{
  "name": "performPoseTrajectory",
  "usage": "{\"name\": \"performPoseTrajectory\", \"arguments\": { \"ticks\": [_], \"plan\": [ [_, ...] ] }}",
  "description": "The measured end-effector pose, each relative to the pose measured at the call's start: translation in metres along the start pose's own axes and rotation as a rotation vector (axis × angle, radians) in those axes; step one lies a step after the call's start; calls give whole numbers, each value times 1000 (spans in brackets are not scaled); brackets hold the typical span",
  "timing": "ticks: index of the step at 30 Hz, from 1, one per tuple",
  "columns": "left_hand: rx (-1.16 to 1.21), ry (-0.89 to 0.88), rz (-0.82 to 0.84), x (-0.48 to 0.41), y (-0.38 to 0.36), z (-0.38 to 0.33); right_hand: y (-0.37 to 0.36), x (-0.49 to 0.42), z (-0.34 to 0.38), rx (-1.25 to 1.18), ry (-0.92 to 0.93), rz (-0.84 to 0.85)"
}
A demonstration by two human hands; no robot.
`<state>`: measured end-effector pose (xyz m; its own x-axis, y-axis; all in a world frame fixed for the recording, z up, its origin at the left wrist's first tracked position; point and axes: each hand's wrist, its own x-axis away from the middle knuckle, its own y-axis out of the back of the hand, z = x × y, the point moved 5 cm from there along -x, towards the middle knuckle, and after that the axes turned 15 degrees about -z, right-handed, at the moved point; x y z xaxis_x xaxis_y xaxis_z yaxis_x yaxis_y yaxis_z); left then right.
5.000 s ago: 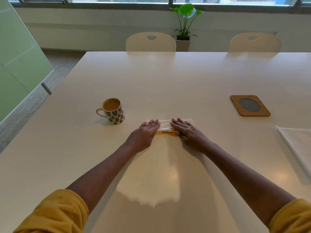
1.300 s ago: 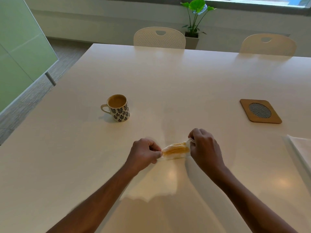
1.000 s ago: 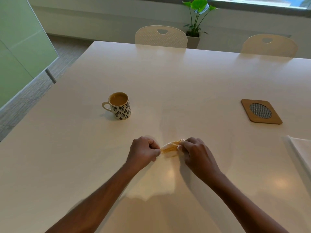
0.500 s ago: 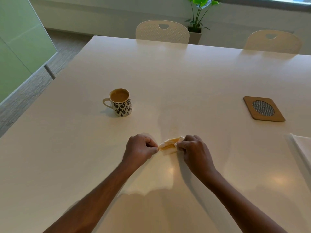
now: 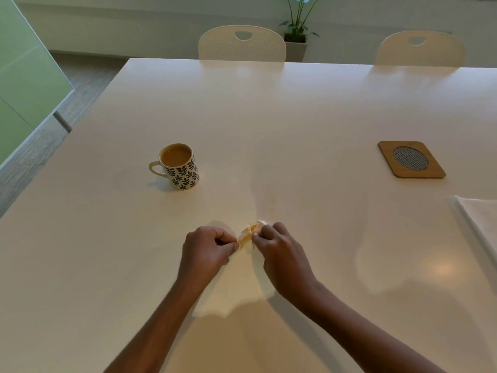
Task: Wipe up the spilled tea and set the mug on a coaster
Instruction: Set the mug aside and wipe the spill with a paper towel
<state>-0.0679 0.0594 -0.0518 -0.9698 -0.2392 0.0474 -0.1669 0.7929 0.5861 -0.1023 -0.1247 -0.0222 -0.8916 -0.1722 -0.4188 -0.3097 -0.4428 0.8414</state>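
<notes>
A white mug (image 5: 179,166) with a black leaf pattern stands upright on the white table (image 5: 295,109), left of centre, with tea in it. A crumpled, tea-stained tissue (image 5: 248,235) is pinched between my left hand (image 5: 208,249) and my right hand (image 5: 279,251), close to the table near its middle. Both hands grip it with curled fingers. A faint stain (image 5: 273,201) shows on the table just beyond the tissue. A square wooden coaster (image 5: 411,159) with a mesh centre lies far right, well apart from the mug.
A folded white cloth or paper (image 5: 481,219) lies at the right edge. Two cream chairs (image 5: 242,44) (image 5: 418,48) stand at the table's far side, with a potted plant (image 5: 297,25) behind. A green glass panel (image 5: 24,76) stands at the left.
Five seconds ago both hands pressed the tissue flat on the table. They have since bunched it up and drawn it closer together into a small wad.
</notes>
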Motion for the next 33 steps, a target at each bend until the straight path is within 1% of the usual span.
{"name": "performPoseTrajectory", "arguments": {
  "ticks": [4, 6, 9, 13, 18, 24, 30, 33],
  "plan": [
    [-23, -65, 10, -6, -10, -16, -1, -6, -11, -47, 0, -36],
    [-54, -117, 11, -14, -16, -27, -3, -12, -19, -75, -19, -39],
    [-64, -142, 4, -28, -26, -37, -4, -25, -32, -109, -65, -58],
    [-48, -145, -6, -49, -37, -49, -4, -50, -48, -170, -115, -113],
    [-71, -128, -28, -78, -52, -70, -2, -81, -70, -208, -162, -139],
    [-87, -112, -15, -99, -67, -91, -2, -100, -88, -201, -249, -169],
    [-75, -117, -8, -93, -63, -81, -4, -99, -84, -218, -279, -167],
    [-74, -112, -21, -82, -54, -70, -7, -92, -70, -246, -257, -144]
  ]
}}
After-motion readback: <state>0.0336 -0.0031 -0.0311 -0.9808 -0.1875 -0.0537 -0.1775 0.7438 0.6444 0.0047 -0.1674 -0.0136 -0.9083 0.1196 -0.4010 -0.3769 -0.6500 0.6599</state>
